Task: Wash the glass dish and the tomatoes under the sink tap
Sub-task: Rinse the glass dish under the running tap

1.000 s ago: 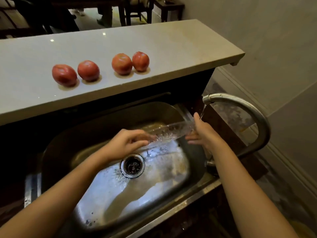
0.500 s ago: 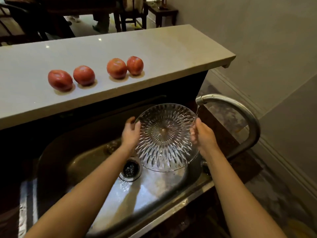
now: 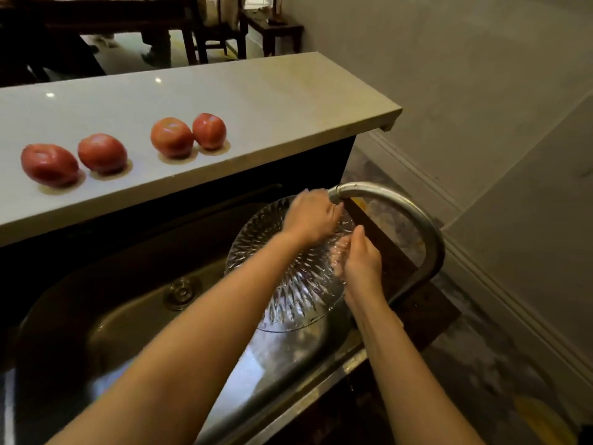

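A cut-glass dish is held tilted over the steel sink, just below the tap spout. My right hand grips its right rim, with the fingers showing through the glass. My left hand lies on the dish's upper face right under the spout mouth, fingers spread against the glass. Several red tomatoes sit in a row on the white counter: one at the far left, one beside it, and a touching pair.
The sink drain lies left of the dish, and the basin floor is wet. The counter ledge overhangs the sink's far side. A dark wooden board sits behind the tap. Chairs and a table stand beyond the counter.
My left hand left the dish's left rim and moved up across its face to under the spout. The right hand keeps its hold on the right rim. The camera tilted slightly.
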